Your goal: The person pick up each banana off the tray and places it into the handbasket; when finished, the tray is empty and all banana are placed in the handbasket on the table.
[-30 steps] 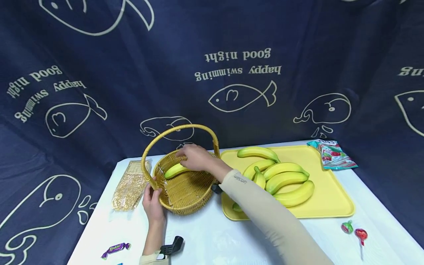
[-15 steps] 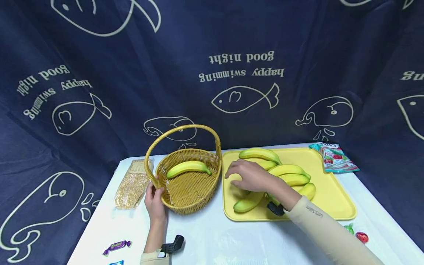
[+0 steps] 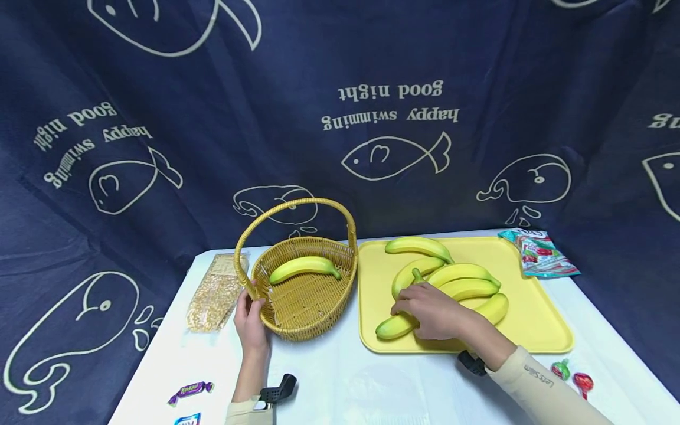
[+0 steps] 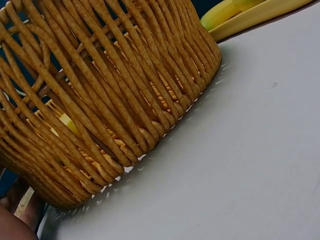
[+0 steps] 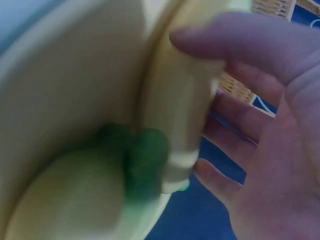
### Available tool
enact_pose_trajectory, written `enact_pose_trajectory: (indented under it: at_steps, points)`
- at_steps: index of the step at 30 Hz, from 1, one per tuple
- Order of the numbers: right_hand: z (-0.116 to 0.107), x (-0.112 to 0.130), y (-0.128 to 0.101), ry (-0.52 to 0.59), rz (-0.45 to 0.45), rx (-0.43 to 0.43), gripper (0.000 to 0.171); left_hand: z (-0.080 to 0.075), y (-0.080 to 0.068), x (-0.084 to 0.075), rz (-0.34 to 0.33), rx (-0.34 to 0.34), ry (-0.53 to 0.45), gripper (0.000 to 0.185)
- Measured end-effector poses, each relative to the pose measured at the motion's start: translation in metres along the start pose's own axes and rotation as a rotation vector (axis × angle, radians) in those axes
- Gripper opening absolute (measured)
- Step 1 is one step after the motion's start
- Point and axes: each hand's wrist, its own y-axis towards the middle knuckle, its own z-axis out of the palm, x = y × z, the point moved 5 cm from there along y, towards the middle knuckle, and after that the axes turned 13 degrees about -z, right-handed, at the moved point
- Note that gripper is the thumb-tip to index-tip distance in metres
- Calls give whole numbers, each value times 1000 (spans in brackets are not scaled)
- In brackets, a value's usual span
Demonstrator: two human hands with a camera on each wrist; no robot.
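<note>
One banana at near-left corner of yellow tray, right hand laid over it, fingers curling round (grip not yet closed, judging by wrist view). Left hand clasping wicker basket rim; one banana in basket already. Next: firm pinch, lift clear of bunch.

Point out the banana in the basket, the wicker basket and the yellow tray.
banana in the basket (image 3: 303, 267), head view, middle of its curve
wicker basket (image 3: 297, 330), head view, near outer wall
yellow tray (image 3: 536, 319), head view, bare floor at right
</note>
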Motion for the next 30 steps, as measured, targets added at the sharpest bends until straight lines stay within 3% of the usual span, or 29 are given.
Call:
enact_pose_trajectory:
  at_steps: [6, 13, 22, 30]
  points:
    - [-1, 0, 3, -16, -20, -52, 43, 0, 1, 0, 7, -3, 3, 47]
    - [-33, 6, 25, 51, -52, -131, 42, 0, 1, 0, 18, -1, 3, 47]
    - [-74, 24, 92, 70, -114, -113, 47, -8, 18, 20, -9, -35, -20, 47]
    - [-79, 33, 154, 75, -120, 11, 50, -6, 18, 24, -7, -69, -25, 45]
